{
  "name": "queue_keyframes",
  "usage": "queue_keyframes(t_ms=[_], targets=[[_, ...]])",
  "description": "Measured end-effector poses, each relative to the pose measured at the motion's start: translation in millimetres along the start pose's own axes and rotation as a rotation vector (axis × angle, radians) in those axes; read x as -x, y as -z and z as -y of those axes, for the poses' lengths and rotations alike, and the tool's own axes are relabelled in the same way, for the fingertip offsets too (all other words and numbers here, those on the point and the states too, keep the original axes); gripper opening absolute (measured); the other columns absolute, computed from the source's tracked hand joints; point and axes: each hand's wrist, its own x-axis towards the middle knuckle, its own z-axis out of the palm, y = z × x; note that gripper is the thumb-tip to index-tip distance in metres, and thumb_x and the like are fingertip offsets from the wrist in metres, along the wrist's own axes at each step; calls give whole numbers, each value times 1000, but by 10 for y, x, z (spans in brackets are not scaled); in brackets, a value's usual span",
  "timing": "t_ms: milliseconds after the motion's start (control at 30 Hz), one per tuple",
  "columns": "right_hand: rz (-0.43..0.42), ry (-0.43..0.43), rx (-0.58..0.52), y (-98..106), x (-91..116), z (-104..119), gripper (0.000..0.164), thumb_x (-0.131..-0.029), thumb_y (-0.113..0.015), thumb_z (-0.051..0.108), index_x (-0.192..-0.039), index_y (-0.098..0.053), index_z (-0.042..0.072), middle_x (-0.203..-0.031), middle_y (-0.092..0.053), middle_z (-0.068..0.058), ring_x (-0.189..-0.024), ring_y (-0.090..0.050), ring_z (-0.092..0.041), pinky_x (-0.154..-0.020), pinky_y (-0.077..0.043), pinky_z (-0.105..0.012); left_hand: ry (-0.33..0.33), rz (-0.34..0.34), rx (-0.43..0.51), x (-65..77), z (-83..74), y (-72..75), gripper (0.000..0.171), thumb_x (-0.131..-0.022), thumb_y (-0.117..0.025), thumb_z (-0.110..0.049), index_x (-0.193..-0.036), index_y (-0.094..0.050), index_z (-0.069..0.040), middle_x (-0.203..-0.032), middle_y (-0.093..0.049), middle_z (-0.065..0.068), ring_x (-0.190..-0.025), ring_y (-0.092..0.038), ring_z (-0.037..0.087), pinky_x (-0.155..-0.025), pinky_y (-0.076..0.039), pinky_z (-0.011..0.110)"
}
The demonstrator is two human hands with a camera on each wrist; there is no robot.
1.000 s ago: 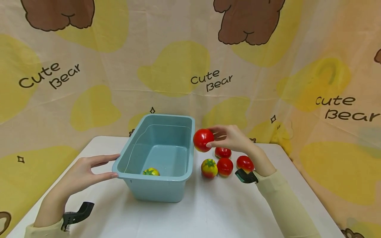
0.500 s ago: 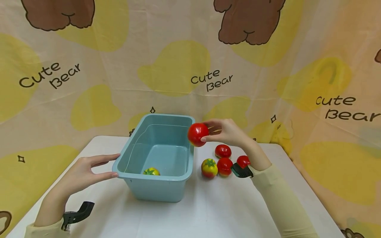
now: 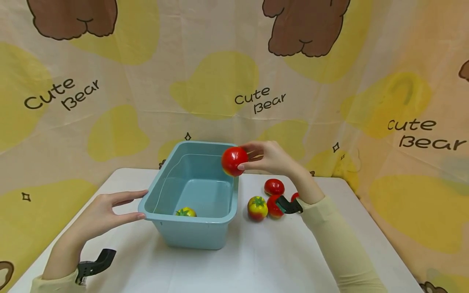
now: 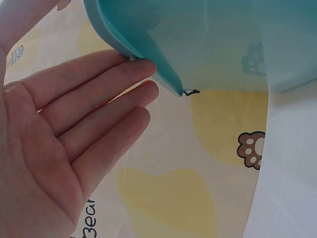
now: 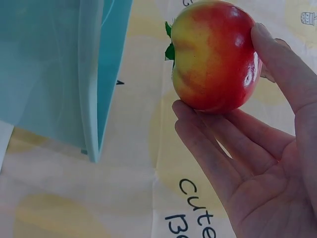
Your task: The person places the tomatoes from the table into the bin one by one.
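A shiny red tomato, yellowish toward its green leafy top, is pinched between the thumb and fingertips of my right hand. It is up over the right rim of a light blue plastic bin. In the right wrist view the tomato has its leaves turned toward the bin wall. My left hand touches the bin's near left corner, thumb and forefinger apart. Its fingers look straight in the left wrist view, with fingertips at the rim. Inside the bin lies a yellow tomato, partly hidden by the front wall.
Right of the bin on the white table sit a yellow-red tomato and red ones, including one farther back. The right wrist's black strap covers part of them. A patterned cloth hangs behind the table.
My right hand has moved left and slightly up with the red tomato, from beside the bin to over its right rim. The left hand and bin have stayed in place.
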Motion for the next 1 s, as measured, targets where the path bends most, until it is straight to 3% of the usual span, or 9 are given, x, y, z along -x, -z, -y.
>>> queue_keyframes(t_ms=[300, 1000], targets=[[9, -18, -13, -38, -106, 97, 54, -78, -78, 32, -125, -61, 12, -115, -68, -2, -99, -67, -16, -79, -56, -29, 3, 4, -5, 1, 2, 1, 52, -77, -77, -40, -125, -61, -33, -122, -65, -7, -110, -61, 34, -85, -49, 37], [38, -25, -14, -127, -320, 203, 51, -78, -79, 29, -122, -62, 10, -115, -68, -5, -97, -68, -17, -81, -56, -28, -4, -5, -5, -3, 16, 9, 52, -76, -78, -39, -125, -62, -34, -121, -66, -7, -109, -62, 33, -85, -47, 25]])
